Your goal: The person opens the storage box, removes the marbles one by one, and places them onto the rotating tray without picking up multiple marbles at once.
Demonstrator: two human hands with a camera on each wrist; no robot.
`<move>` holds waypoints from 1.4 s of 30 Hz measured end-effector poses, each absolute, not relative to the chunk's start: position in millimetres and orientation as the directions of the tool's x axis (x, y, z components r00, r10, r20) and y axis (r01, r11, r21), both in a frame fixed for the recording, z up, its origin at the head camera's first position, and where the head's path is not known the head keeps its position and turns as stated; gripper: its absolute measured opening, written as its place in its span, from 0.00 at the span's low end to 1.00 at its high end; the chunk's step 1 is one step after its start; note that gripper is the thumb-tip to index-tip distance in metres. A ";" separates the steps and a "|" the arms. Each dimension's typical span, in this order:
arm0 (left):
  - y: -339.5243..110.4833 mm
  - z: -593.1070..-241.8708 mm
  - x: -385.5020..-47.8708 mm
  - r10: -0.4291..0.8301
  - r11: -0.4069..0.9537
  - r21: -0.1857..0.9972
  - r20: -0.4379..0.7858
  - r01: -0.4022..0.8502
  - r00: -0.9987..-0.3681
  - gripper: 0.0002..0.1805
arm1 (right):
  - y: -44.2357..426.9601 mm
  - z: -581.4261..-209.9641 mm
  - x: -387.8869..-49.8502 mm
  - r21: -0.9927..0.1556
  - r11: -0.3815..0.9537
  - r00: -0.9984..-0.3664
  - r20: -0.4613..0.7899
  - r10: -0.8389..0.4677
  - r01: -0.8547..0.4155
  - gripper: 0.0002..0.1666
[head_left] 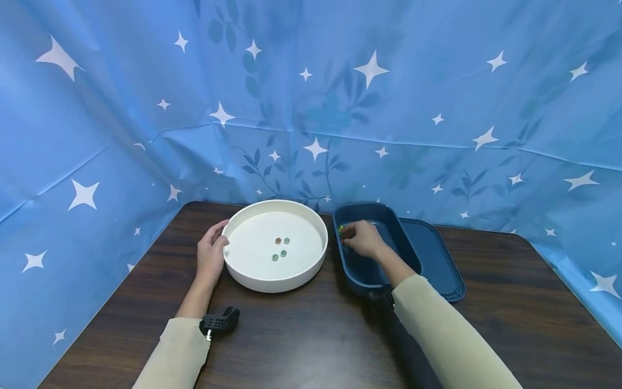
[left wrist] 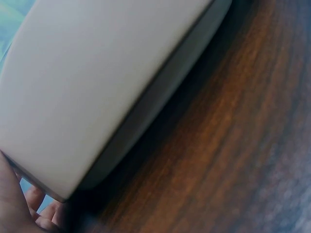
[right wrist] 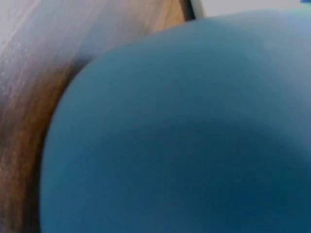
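A round white tray (head_left: 275,274) with a raised rim sits on the table. On its floor lie several small glassy marbles, some greenish (head_left: 283,253) and one reddish brown (head_left: 278,241). My left hand (head_left: 211,254) holds the tray's left rim, thumb at the edge and fingers outside; the left wrist view shows part of it below the pale wall. Inside a deep blue rectangular container (head_left: 358,285), my right hand (head_left: 362,239) reaches with bent fingers to the left wall. Small yellow-green pieces (head_left: 341,228) show at its fingertips; whether they are pinched is hidden.
A flat blue lid (head_left: 430,254) lies right of the container, partly beneath it. The dark wooden table (head_left: 291,335) reaches back to a blue star-patterned curtain (head_left: 311,97). In the right wrist view, the container's blue wall (right wrist: 170,121) fills most of the picture.
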State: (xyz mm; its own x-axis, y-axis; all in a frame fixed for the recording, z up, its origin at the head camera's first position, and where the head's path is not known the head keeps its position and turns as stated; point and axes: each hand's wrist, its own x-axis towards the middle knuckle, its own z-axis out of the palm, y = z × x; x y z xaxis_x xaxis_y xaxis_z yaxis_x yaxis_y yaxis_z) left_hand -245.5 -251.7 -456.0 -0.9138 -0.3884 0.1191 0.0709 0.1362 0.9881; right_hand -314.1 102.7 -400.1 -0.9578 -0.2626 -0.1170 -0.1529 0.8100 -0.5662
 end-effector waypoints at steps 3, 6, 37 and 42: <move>-251.1 -456.0 -246.5 -0.390 0.137 0.988 0.121 0.072 -0.913 0.31 | 103.0 -402.5 -314.4 -0.557 0.819 -0.960 -0.125 -0.251 -0.142 0.16; -250.8 -455.8 -246.7 -0.392 0.139 0.988 0.123 0.073 -0.912 0.31 | 102.5 -404.1 -315.3 -0.562 0.819 -0.961 -0.140 -0.237 -0.120 0.17; -251.3 -455.7 -244.1 -0.386 0.150 0.985 0.135 0.082 -0.913 0.31 | 104.1 -385.6 -300.9 -0.601 0.783 -0.977 -0.022 -0.214 -0.158 0.08; -251.1 -456.4 -244.2 -0.382 0.143 0.986 0.129 0.080 -0.915 0.31 | 102.1 -376.1 -291.1 -0.613 0.767 -0.978 0.053 -0.201 -0.191 0.09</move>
State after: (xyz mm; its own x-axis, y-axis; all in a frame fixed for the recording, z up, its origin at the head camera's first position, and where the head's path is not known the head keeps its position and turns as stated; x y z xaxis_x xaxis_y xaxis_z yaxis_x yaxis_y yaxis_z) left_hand -244.2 -251.1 -456.4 -0.9152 -0.3816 0.1295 0.0797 0.1435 0.9864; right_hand -291.1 102.1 -376.1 -0.9781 -0.2014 0.0525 -0.1908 0.7669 -0.6128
